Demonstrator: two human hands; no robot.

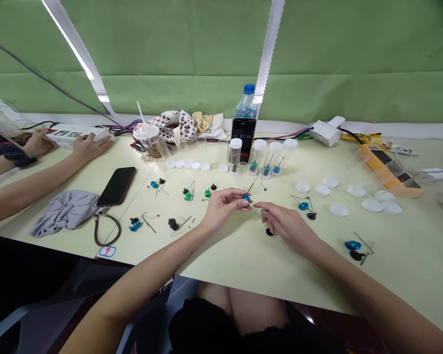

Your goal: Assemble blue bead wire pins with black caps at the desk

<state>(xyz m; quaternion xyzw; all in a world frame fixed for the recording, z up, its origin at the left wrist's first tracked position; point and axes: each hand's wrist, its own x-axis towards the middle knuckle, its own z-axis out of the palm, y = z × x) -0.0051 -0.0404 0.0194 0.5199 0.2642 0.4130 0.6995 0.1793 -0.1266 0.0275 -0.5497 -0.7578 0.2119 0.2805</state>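
My left hand [227, 206] pinches a small blue metal part [246, 197], with a thin rod rising from it. Close to its right side, my right hand [282, 221] has its index finger stretched toward the part and the other fingers loosely curled; I see nothing held in it. A black round piece [269, 232] lies under the right hand, partly hidden. Beyond the hands a bent wire with a dark tip [265, 188] rests on the table. Clear tubes with white caps [259, 144] stand behind, some holding blue parts [267, 170].
Sets of coloured parts, black pieces and hex keys [367, 246] lie on both sides. White discs [338, 210] are at right, near an orange device [391, 169]. A phone timer [242, 140] leans on a bottle [248, 101]. At left, another person's hands [90, 147] touch a white box [74, 135].
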